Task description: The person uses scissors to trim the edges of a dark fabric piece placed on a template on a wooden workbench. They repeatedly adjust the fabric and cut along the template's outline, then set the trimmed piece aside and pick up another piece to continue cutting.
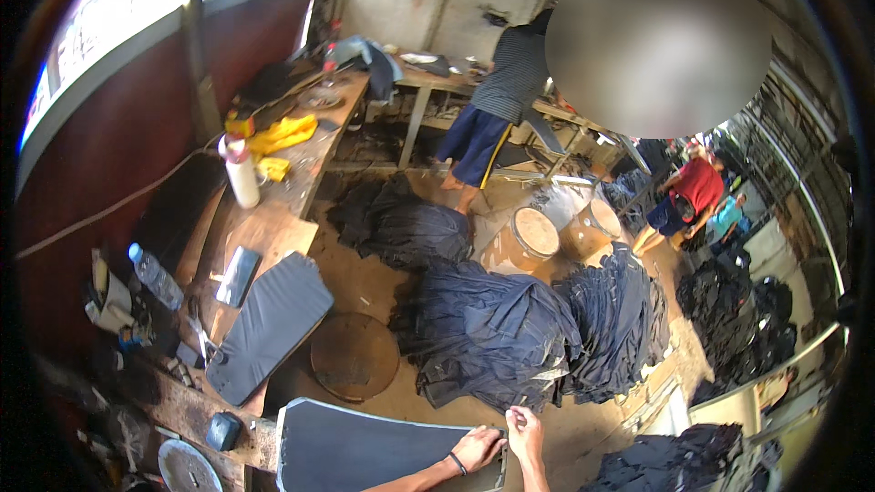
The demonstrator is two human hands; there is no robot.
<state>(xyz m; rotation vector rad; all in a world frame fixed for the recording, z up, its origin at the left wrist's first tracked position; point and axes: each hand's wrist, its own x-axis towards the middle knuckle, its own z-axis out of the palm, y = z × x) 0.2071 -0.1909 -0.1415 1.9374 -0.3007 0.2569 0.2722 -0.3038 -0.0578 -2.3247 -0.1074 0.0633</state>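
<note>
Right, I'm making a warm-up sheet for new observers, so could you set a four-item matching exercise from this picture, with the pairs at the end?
1. Left hand
2. Right hand
3. Plastic bottle
4. Dark fabric pile

A. Heaped on the floor
B. Wearing a black wristband
C. Clear, with a blue cap
D. Bare-wristed, at the dark board's right edge

Pairs: 1-B, 2-D, 3-C, 4-A

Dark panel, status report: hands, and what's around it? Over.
Left hand on dark panel, near its right end. Right hand at that end, fingertips together, grip unclear. Dark cloth pile beyond.
</note>
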